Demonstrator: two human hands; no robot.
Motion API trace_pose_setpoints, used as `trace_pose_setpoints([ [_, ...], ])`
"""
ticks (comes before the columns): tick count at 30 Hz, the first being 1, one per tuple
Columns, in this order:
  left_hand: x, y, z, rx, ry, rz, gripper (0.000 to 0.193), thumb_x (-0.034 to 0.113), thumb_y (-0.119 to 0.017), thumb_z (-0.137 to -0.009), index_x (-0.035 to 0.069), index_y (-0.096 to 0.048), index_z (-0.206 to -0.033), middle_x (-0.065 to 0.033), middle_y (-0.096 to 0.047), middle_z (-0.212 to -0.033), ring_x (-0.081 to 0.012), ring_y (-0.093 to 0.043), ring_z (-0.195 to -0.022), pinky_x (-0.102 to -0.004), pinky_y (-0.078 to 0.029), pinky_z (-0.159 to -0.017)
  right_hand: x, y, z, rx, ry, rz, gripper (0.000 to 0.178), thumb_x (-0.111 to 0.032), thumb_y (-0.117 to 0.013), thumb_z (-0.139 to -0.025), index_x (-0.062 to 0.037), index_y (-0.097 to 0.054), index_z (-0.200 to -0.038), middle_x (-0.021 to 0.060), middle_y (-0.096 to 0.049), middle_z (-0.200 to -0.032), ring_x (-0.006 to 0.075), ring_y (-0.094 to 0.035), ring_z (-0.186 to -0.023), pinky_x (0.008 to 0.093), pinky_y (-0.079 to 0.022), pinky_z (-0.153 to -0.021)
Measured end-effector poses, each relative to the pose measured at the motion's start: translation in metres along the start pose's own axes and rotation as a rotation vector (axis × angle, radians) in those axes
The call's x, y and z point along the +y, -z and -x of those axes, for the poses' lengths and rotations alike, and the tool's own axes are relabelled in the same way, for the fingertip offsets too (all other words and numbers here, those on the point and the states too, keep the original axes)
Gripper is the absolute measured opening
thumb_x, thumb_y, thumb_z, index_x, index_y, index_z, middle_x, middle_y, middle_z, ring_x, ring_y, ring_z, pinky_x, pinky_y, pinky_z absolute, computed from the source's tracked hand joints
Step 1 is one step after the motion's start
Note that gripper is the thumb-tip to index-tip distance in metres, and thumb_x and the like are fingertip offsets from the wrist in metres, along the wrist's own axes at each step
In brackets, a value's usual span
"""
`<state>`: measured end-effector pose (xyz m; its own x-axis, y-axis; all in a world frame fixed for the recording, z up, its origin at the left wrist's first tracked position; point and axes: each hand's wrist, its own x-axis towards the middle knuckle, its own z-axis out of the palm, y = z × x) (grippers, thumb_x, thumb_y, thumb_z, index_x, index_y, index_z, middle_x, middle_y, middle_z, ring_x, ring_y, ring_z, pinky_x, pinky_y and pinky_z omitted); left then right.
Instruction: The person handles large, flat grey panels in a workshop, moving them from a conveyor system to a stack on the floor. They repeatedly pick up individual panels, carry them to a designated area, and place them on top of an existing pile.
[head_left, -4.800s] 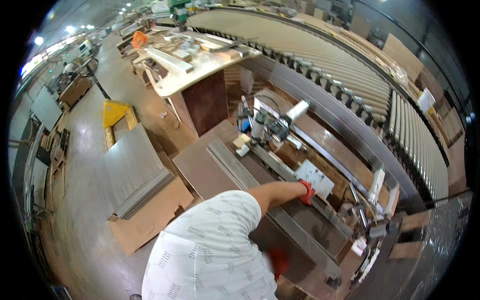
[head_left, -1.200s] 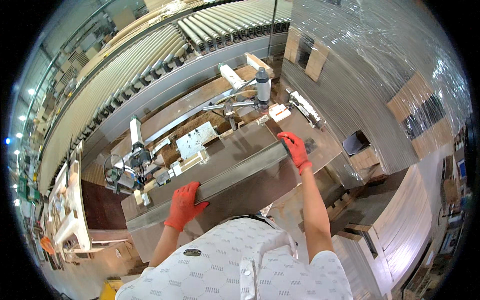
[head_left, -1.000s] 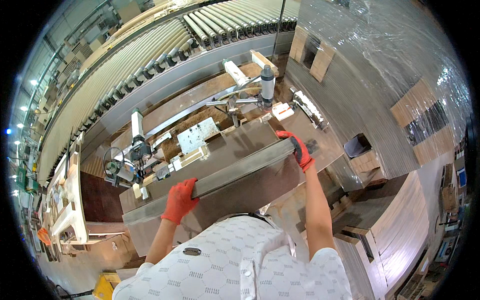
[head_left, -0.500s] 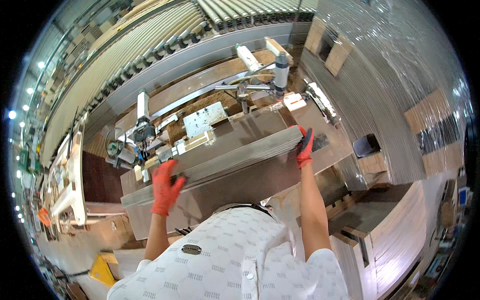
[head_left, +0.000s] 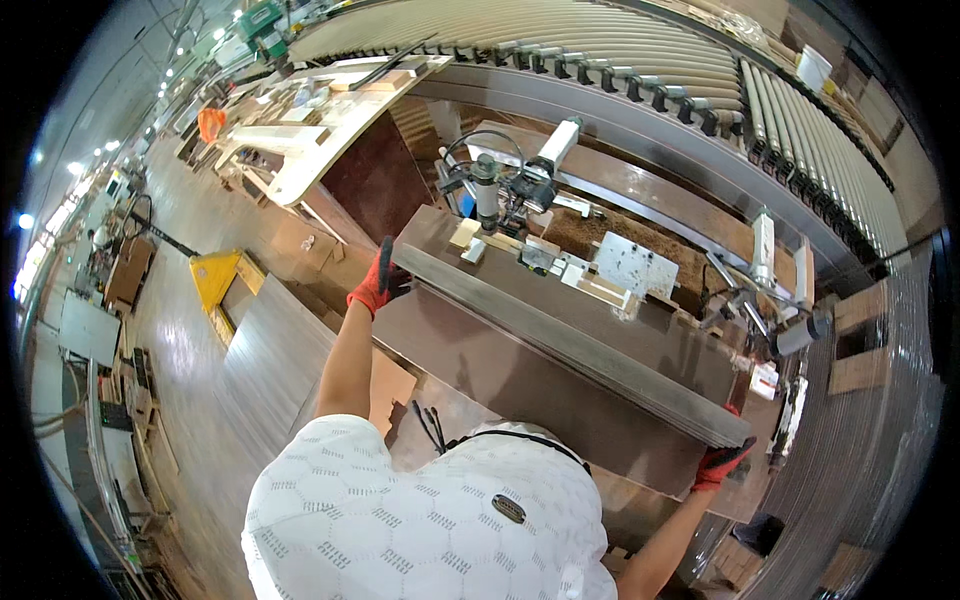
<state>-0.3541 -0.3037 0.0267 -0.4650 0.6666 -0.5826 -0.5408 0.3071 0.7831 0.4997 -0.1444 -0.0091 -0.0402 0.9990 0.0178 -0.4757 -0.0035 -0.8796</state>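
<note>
A long stack of thin grey planks [head_left: 570, 345] lies slantwise on a brown work table [head_left: 505, 345] in front of me. At the stack's left end is my left hand [head_left: 372, 285], in a red glove with dark fingertips. Its fingers are stretched and apart, one pointing up beside the plank ends. My right hand [head_left: 715, 468], gloved the same way, is closed around the right end, with part of it hidden behind the planks. Behind the stack, a white metal plate [head_left: 636, 264] and small wooden blocks [head_left: 464, 233] sit along the machine.
A motorised unit [head_left: 487, 190] stands at the table's far left, and a grey cylinder [head_left: 800, 335] at its right. Beyond runs a roller conveyor [head_left: 640, 60]. Wrapped stacked boards [head_left: 850, 440] rise on the right. On the floor at left is a yellow pallet jack [head_left: 215, 280].
My view has swung to the left. My left hand has moved from over the stack to its left end. My right hand stays at the right end.
</note>
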Motion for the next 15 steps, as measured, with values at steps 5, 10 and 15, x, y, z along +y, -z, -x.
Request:
trace_pose_setpoints([
  [5, 0.0, -0.015, -0.004, -0.144, -0.007, 0.06, 0.095, 0.094, -0.054, -0.086, 0.018, -0.065, -0.142, -0.0061, -0.068, -0.142, -0.0281, -0.063, -0.127, -0.046, -0.047, -0.108, -0.006, -0.007, -0.001, 0.07, -0.039, 0.036, 0.09, -0.073, -0.026, -0.11, 0.0006, -0.06, -0.148, 0.0157, -0.064, -0.148, 0.0307, -0.058, -0.138, 0.047, -0.038, -0.123],
  [10, -0.012, -0.024, -0.006, -0.028, -0.11, 0.042, 0.093, 0.085, -0.055, -0.094, 0.01, -0.06, -0.148, -0.0102, -0.068, -0.144, -0.0308, -0.064, -0.13, -0.0486, -0.049, -0.113, 0.005, 0.005, 0.008, 0.159, -0.072, -0.014, 0.09, -0.073, -0.026, -0.108, 0.0003, -0.065, -0.142, 0.0175, -0.069, -0.14, 0.0332, -0.06, -0.136, 0.0492, -0.04, -0.122],
  [15, -0.032, -0.016, -0.03, 0.015, -0.364, 0.095, 0.09, 0.078, -0.045, -0.102, 0.0, -0.063, -0.144, -0.016, -0.07, -0.141, -0.0315, -0.065, -0.128, -0.0446, -0.048, -0.115, 0.015, -0.001, 0.017, 0.218, 0.004, 0.069, 0.08, -0.065, -0.032, -0.109, 0.0003, -0.069, -0.136, 0.0178, -0.072, -0.136, 0.0336, -0.063, -0.133, 0.0496, -0.041, -0.12],
])
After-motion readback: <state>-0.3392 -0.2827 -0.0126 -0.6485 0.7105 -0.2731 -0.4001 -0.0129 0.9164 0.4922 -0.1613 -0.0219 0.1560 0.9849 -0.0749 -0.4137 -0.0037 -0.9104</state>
